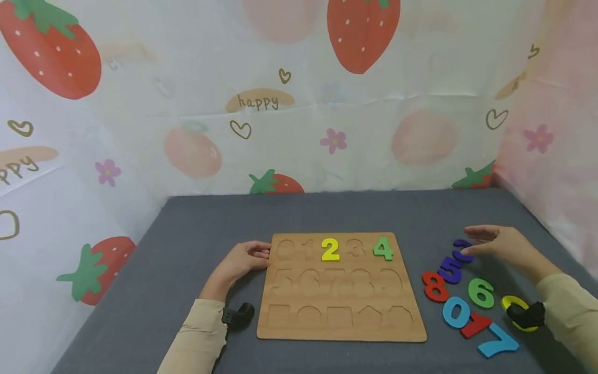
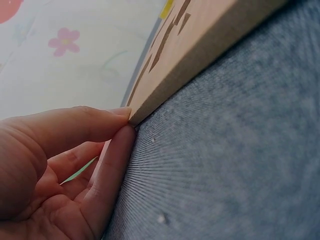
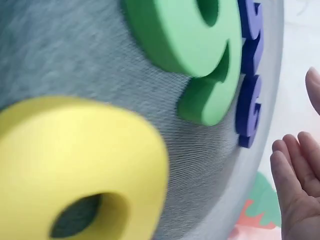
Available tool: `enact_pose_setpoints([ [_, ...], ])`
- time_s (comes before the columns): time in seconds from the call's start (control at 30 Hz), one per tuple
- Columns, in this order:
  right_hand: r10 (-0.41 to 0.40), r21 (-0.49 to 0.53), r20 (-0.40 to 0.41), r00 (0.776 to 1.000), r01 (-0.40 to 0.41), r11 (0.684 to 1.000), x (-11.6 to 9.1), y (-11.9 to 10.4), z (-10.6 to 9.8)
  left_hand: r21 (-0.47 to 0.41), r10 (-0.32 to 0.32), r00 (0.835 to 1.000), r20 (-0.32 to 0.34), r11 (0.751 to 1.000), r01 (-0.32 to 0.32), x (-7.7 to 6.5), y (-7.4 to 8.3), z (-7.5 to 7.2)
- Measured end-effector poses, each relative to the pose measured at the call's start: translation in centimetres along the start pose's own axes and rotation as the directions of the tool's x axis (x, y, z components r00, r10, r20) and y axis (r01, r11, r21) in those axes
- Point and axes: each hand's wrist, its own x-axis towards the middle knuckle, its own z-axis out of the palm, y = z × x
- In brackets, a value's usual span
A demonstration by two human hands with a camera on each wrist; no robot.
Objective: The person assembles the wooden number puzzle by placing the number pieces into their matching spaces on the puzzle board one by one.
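A wooden number puzzle board [image 1: 334, 296] lies on the grey cloth, with a yellow 2 [image 1: 330, 250] and a green 4 [image 1: 383, 249] in its top row. My left hand [image 1: 245, 258] pinches the board's left edge near the far corner; the left wrist view shows thumb and finger meeting at the wooden edge [image 2: 170, 82]. Above a purple 3 [image 1: 462, 243] hovers my right hand [image 1: 502, 246], thumb and fingers apart, partly covering it. In the right wrist view this hand [image 3: 300, 185] holds nothing, and the purple 3 [image 3: 247, 112] sits apart from its fingers.
Loose pieces lie right of the board: a purple 5 [image 1: 450, 270], red 8 [image 1: 435, 286], green 6 [image 1: 481, 293], blue 0 [image 1: 456, 312], red 1 [image 1: 474, 326] and blue 7 [image 1: 498, 341]. A yellow piece [image 1: 511, 301] is partly hidden by the right wrist's black camera.
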Motion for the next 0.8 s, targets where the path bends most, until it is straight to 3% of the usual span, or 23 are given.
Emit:
enact_pose_setpoints([
  [0.17,0.002,-0.001,0.014,1.0,-0.002,1.0,0.1,0.8,-0.1,0.01,0.0,1.0,-0.011,1.0,0.0,0.2,0.0,0.0],
  [0.33,0.018,-0.064,0.022,1.0,-0.016,0.998,0.4,1.3,0.0,0.017,0.0,1.0,-0.015,1.0,0.0,0.1,-0.2,0.0],
  [0.8,0.039,-0.137,0.009,0.999,-0.038,0.99,0.9,1.5,0.4,0.017,0.008,1.0,-0.021,1.0,-0.008,0.1,-0.1,0.2],
])
